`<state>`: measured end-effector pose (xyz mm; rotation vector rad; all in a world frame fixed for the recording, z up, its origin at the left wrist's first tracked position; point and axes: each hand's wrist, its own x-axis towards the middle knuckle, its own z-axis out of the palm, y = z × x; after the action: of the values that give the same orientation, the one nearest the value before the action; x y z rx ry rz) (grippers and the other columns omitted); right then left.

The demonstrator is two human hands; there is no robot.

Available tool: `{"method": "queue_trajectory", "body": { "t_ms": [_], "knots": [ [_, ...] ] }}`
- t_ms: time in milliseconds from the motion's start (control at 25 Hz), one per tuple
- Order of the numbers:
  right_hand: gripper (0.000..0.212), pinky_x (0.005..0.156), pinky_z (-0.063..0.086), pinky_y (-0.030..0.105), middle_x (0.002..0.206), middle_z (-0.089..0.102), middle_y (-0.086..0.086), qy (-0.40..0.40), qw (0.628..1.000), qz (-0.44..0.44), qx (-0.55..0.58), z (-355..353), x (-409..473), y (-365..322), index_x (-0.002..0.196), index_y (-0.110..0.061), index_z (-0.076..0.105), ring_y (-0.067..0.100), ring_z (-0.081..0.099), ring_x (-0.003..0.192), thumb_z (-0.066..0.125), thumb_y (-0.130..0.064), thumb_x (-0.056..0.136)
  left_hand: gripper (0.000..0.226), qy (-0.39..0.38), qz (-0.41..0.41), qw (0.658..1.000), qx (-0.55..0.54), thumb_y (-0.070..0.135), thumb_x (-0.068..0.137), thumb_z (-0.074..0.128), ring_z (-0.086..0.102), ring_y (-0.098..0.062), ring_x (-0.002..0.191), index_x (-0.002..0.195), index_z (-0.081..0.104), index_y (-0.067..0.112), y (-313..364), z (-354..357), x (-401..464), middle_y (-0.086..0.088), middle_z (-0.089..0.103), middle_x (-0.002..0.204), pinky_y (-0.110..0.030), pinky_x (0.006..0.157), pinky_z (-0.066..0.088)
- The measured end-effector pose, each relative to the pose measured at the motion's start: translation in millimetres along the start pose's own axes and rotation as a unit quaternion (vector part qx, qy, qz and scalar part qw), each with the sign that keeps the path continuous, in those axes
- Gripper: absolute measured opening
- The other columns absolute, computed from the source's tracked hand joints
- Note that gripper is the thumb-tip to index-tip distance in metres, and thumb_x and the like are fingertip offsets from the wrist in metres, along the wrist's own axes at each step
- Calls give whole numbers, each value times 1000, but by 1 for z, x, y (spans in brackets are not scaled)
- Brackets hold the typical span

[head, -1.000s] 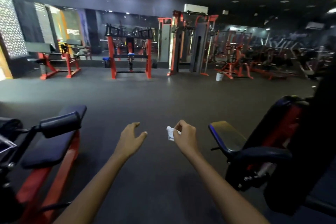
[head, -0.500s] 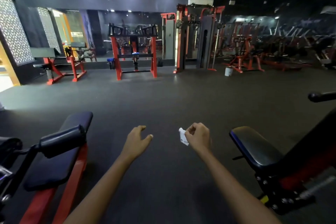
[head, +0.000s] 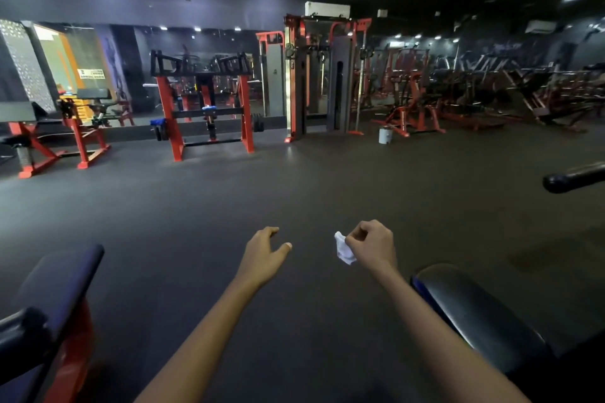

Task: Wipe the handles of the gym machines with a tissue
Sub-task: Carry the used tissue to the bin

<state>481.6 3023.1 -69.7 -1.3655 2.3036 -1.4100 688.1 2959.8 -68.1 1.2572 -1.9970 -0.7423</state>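
Observation:
Both my arms reach forward over the dark gym floor. My right hand [head: 373, 245] pinches a small crumpled white tissue [head: 343, 250] that hangs from its fingers. My left hand [head: 263, 253] is held out beside it with relaxed fingers and holds nothing. A black padded machine handle [head: 571, 177] pokes in from the right edge, well ahead of my right hand. Another black padded handle [head: 19, 332] shows at the lower left, partly cut off by the frame. Neither hand touches any handle.
A black seat pad [head: 474, 314] lies under my right forearm, and a red-framed bench pad [head: 62, 285] stands at lower left. Red and black machines [head: 203, 101] line the mirrored back wall, with a cable tower [head: 322, 75] and a white bucket [head: 385, 135]. Open floor lies ahead.
The view has swung leftward and forward: the right-hand machine slid out of frame, leaving its seat and one handle. Both hands stay outstretched, the tissue still in my right hand.

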Motion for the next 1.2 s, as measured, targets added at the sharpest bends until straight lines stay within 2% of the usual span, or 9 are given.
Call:
{"method": "queue_trajectory", "body": {
  "t_ms": [280,480,600,760,920,1200],
  "knots": [
    [19,58,40,26,73,54,-2,13,1000,-2,-9,17,196,41,60,-9,58,13,53,64,65,-21,74,52,-14,-15,1000,-14,28,92,58,44,-21,128,137,43,8,13,67,185,-8,47,139,-33,104,38],
    [18,58,41,27,74,55,-2,29,1000,4,-10,55,316,69,63,-9,59,13,54,66,64,-22,74,51,-22,-23,999,-30,27,91,59,45,-21,127,136,44,8,-2,115,314,-8,48,138,-33,103,38],
    [17,62,45,30,77,56,-1,39,999,9,-4,86,395,91,61,-11,57,14,55,68,62,-20,75,51,-28,0,999,-32,27,91,58,45,-21,127,136,44,8,-13,146,403,-8,48,138,-32,103,37],
    [14,64,49,33,81,59,1,53,998,38,-9,134,501,120,62,-12,59,15,57,70,61,-18,75,52,-55,6,998,-26,27,92,57,45,-21,128,138,42,7,-28,179,525,-9,47,139,-32,104,37],
    [14,61,46,30,79,57,-1,71,995,65,-6,171,597,141,61,-13,58,13,55,69,60,-16,75,52,-79,11,997,-17,26,93,56,44,-22,129,139,40,6,-34,212,641,-10,46,140,-32,104,37],
    [14,62,49,30,79,56,-3,71,991,111,-24,219,750,223,61,-13,58,14,56,69,60,-16,75,50,-132,3,991,-15,25,92,57,45,-21,128,137,42,6,-45,313,795,-9,47,139,-32,105,36]
  ]
}}
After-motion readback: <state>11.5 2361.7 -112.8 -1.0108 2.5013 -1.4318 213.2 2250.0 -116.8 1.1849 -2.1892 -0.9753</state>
